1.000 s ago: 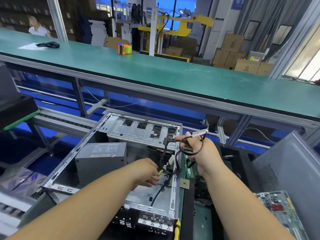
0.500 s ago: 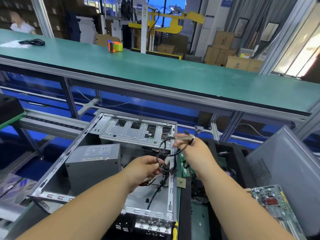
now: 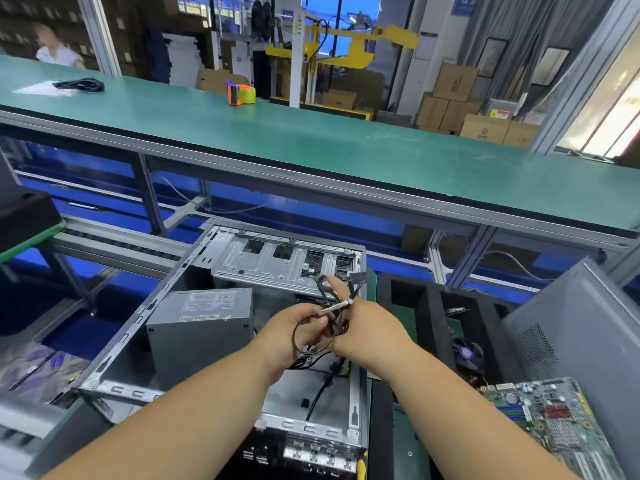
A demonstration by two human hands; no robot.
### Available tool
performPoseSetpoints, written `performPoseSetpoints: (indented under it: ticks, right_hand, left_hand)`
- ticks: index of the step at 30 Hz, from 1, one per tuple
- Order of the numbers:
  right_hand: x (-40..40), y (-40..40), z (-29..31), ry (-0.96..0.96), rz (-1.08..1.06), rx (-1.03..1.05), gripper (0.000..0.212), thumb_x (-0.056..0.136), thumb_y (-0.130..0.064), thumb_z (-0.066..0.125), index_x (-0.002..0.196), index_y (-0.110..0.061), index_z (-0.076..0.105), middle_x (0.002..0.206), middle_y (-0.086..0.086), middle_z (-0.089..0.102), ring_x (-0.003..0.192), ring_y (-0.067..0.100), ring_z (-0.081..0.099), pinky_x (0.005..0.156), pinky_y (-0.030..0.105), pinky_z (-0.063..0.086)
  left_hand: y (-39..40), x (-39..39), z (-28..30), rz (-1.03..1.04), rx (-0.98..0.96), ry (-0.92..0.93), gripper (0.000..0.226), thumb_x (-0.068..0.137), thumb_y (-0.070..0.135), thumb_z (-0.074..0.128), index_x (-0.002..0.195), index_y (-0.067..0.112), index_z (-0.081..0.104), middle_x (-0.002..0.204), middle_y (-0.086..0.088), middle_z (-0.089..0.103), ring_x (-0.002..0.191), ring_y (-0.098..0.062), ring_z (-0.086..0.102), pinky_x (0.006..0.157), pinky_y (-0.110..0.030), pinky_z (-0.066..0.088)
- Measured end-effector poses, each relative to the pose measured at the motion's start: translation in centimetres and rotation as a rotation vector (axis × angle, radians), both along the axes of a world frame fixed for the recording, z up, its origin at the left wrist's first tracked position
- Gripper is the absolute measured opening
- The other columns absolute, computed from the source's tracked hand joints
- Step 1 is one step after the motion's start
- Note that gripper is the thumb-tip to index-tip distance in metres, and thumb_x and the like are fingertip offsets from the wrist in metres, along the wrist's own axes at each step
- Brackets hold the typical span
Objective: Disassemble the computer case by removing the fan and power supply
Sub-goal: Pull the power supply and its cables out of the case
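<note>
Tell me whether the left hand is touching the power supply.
Apart. The head view shows the left hand raised over the open case, gripping the cable bundle, with a visible gap to the power supply on its left.

You have two hands in view, left hand (image 3: 294, 332) and right hand (image 3: 367, 327), one open computer case (image 3: 221, 327), one power supply (image 3: 199, 329), one motherboard (image 3: 550, 422), one tape dispenser (image 3: 240, 93).

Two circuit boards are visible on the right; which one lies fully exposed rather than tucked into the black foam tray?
The green motherboard at lower right, lying exposed; the other green board sits partly hidden inside the black foam tray.
</note>
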State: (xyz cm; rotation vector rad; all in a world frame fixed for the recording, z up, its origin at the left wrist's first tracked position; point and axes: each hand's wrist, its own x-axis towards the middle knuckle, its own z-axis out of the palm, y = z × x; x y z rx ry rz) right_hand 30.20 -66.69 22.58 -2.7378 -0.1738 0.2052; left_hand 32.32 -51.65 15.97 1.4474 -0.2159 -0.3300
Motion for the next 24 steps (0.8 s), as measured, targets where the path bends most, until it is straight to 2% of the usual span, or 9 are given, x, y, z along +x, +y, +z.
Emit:
performPoseSetpoints:
  ticks: [1,3,6,10,12,15,18,21,24]
  right_hand:
    - [0.2,0.0,-0.3,-0.029,-0.004,-0.001,0.094,0.078,-0.037,0.062,0.151,-0.054,0.005,0.084,-0.004,0.069,0.081,0.019,0.065,0.069,0.031,0.055]
    - [0.5,-0.2,-0.5,-0.053,-0.038,0.078,0.087,0.081,-0.031,0.058,0.15,-0.055,0.01,0.085,-0.004,0.07,0.082,0.02,0.065,0.071,0.032,0.055]
    - [0.5,-0.6,-0.7,-0.002,-0.116,0.296,0.077,0.078,-0.024,0.061,0.141,-0.056,0.032,0.096,-0.009,0.073,0.088,0.014,0.068,0.081,0.034,0.057]
    - [0.6,-1.3,-1.2,0.113,-0.211,0.569,0.05,0.075,-0.007,0.063,0.118,-0.032,0.063,0.092,-0.007,0.074,0.082,0.013,0.07,0.083,0.034,0.058]
    - [0.4,-1.4,-1.4,0.118,-0.229,0.666,0.049,0.076,-0.001,0.06,0.109,-0.037,0.067,0.086,-0.005,0.075,0.073,0.012,0.066,0.074,0.03,0.055]
    - [0.4,-1.7,-1.9,0.129,-0.262,0.821,0.057,0.074,0.002,0.056,0.103,-0.044,0.07,0.074,0.0,0.072,0.065,0.018,0.057,0.065,0.033,0.048]
    - [0.4,-2.0,-2.3,0.158,-0.281,0.885,0.058,0.076,0.004,0.055,0.118,-0.035,0.066,0.068,0.005,0.065,0.065,0.022,0.051,0.063,0.034,0.043]
    - [0.0,-1.8,-2.4,0.135,-0.253,0.946,0.056,0.076,0.01,0.05,0.108,-0.031,0.07,0.067,0.001,0.065,0.064,0.019,0.05,0.062,0.03,0.042]
    - [0.2,-2.4,-1.4,0.064,-0.245,1.032,0.056,0.079,0.011,0.048,0.112,-0.029,0.069,0.068,-0.002,0.062,0.063,0.013,0.049,0.06,0.024,0.042]
  left_hand:
    - [0.0,0.0,0.0,0.0,-0.012,-0.005,0.025,0.091,0.017,0.065,0.107,-0.004,0.065,0.084,-0.008,0.066,0.075,-0.014,0.06,0.073,-0.023,0.046]
    - [-0.1,0.1,0.1,-0.003,-0.023,-0.004,0.019,0.092,0.014,0.065,0.105,0.0,0.068,0.087,-0.005,0.071,0.077,-0.01,0.064,0.074,-0.021,0.049]
    - [-0.3,0.4,-0.1,0.008,0.054,0.01,0.013,0.092,0.01,0.064,0.095,-0.003,0.067,0.075,-0.003,0.065,0.067,-0.012,0.057,0.067,-0.022,0.047]
    - [-0.6,0.4,-0.3,0.034,0.103,0.042,0.008,0.092,0.001,0.062,0.094,0.002,0.07,0.07,-0.006,0.064,0.061,-0.013,0.053,0.062,-0.022,0.047]
    - [-0.7,0.2,-0.3,0.019,0.178,-0.012,0.01,0.093,0.006,0.063,0.093,0.012,0.071,0.073,-0.004,0.066,0.064,-0.012,0.055,0.066,-0.022,0.049]
    - [-0.7,0.2,-0.4,0.035,0.354,-0.112,0.006,0.091,0.018,0.068,0.086,0.014,0.07,0.068,0.002,0.063,0.06,-0.007,0.053,0.059,-0.017,0.046]
    - [-0.9,0.2,-0.4,0.059,0.452,-0.163,0.012,0.087,0.024,0.072,0.084,0.014,0.067,0.065,0.004,0.058,0.057,-0.007,0.047,0.054,-0.019,0.04]
    - [-0.9,0.2,-0.4,0.065,0.528,-0.184,0.013,0.085,0.025,0.074,0.078,0.019,0.066,0.065,0.006,0.056,0.056,-0.006,0.044,0.055,-0.02,0.038]
    - [-0.5,0.2,-0.2,0.138,0.656,-0.183,0.018,0.084,0.029,0.075,0.072,0.022,0.064,0.06,0.01,0.051,0.047,-0.001,0.04,0.048,-0.016,0.034]
